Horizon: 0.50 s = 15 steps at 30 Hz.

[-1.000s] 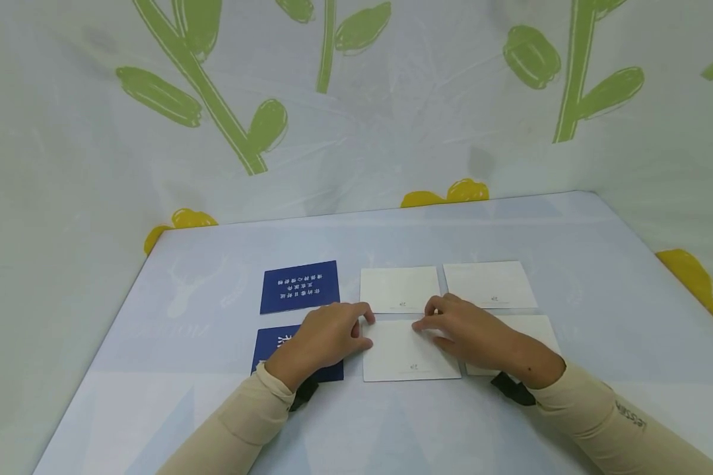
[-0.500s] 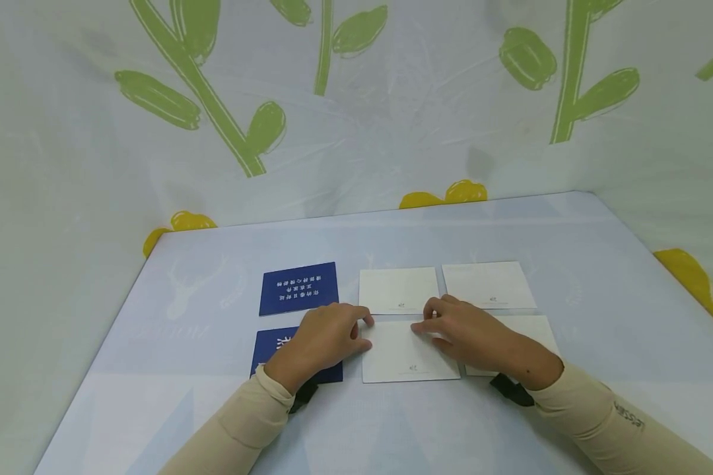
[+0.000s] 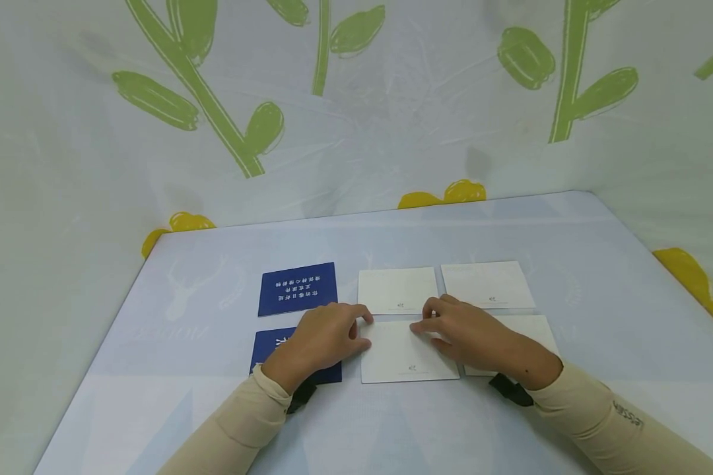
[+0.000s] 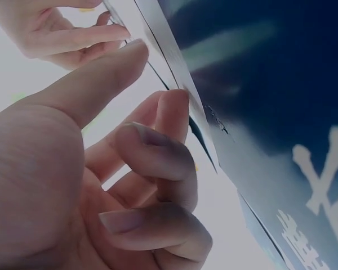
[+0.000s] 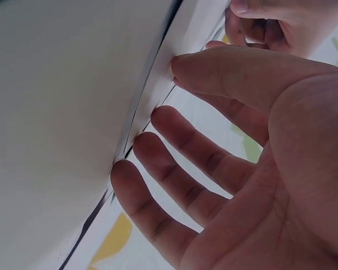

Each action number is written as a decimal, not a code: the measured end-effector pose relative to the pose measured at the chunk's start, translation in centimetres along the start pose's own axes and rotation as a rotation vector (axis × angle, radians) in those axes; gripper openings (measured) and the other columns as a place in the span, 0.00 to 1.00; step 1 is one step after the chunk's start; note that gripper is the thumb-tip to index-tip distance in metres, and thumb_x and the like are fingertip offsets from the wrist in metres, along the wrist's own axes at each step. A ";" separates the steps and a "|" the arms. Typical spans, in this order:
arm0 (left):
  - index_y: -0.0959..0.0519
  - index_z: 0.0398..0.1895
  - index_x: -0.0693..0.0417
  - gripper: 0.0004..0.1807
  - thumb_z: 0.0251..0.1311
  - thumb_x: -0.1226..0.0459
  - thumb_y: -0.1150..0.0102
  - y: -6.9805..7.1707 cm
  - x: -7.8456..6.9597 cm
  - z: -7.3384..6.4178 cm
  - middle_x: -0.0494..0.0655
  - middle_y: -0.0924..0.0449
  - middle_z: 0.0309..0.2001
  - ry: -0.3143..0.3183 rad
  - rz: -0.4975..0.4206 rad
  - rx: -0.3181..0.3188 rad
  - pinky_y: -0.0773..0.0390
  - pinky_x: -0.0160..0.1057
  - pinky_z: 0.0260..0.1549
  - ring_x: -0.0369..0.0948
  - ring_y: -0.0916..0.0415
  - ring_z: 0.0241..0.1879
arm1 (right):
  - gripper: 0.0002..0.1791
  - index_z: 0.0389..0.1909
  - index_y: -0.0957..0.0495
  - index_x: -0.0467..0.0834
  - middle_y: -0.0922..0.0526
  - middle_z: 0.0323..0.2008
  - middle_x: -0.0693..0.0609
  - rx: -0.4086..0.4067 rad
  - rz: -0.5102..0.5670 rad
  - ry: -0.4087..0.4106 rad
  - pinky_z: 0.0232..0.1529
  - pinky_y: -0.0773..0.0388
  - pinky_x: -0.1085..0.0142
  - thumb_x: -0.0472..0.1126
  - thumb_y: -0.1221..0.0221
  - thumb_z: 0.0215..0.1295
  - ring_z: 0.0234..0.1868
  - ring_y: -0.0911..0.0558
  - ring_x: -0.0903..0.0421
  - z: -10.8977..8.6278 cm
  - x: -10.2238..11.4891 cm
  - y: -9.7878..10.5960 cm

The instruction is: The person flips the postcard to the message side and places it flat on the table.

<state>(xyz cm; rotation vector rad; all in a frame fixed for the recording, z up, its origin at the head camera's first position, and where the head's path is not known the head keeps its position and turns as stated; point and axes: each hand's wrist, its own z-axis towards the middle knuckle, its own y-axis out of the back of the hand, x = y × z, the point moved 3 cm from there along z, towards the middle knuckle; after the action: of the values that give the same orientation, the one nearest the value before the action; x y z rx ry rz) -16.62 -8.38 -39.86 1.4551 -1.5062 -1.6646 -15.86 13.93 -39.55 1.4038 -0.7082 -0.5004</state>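
Observation:
In the head view, a white card (image 3: 409, 359) lies flat in the front row, with a small mark near its lower edge. Over its left edge my left hand (image 3: 317, 336) reaches, thumb and index apart, fingertips at the card. The left wrist view shows that hand's other fingers bent with nothing in them. My right hand (image 3: 469, 330) rests its fingertips on the card's upper right part. Relaxed, slightly bent fingers (image 5: 158, 157) touch the surface in the right wrist view. Under the left hand, a dark blue card (image 3: 264, 349) with white lettering is partly hidden.
Behind lie another blue card (image 3: 298, 290) with lettering and two white cards, one in the middle (image 3: 397, 290) and one to the right (image 3: 487, 285). A further white card (image 3: 535, 330) is partly covered by the right hand. All lie on a pale patterned table (image 3: 392, 429).
Both hands keep the same place on the white card. Only the head view has shifted very slightly.

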 end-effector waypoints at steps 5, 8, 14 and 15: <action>0.18 0.54 0.43 0.21 0.57 0.54 0.28 0.4 -0.1 -0.1 0.36 0.23 0.25 0.011 -0.018 -0.008 0.28 0.31 0.22 0.34 0.28 0.23 | 0.18 0.49 0.14 0.50 0.19 0.44 0.51 -0.006 -0.001 0.002 0.42 0.18 0.64 0.35 0.29 0.57 0.42 0.22 0.54 0.0 0.1 0.0; 0.18 0.55 0.42 0.21 0.57 0.54 0.29 0.8 -0.2 -0.2 0.37 0.21 0.28 0.030 -0.026 -0.010 0.28 0.32 0.21 0.35 0.28 0.23 | 0.18 0.49 0.13 0.49 0.19 0.44 0.50 -0.013 -0.001 0.005 0.41 0.19 0.66 0.35 0.29 0.57 0.41 0.23 0.55 0.0 0.1 0.0; 0.18 0.56 0.40 0.22 0.57 0.53 0.29 1.7 0.2 -0.4 0.40 0.16 0.35 0.058 -0.025 -0.036 0.27 0.32 0.22 0.36 0.27 0.25 | 0.17 0.49 0.14 0.49 0.19 0.45 0.51 0.006 0.005 -0.019 0.42 0.18 0.65 0.36 0.29 0.58 0.43 0.23 0.55 0.1 0.0 -0.3; 0.18 0.56 0.40 0.22 0.58 0.53 0.29 1.8 0.3 -0.4 0.41 0.16 0.36 0.058 -0.024 -0.040 0.26 0.32 0.22 0.37 0.26 0.26 | 0.17 0.50 0.14 0.49 0.19 0.45 0.51 0.012 0.006 -0.025 0.43 0.18 0.65 0.37 0.29 0.58 0.43 0.22 0.55 0.1 0.0 -0.4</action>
<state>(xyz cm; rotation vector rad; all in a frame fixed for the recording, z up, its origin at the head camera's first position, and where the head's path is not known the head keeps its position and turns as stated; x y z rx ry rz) -16.92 -9.33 -38.29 1.4928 -1.4212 -1.6427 -15.87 13.83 -39.91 1.4083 -0.7362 -0.5107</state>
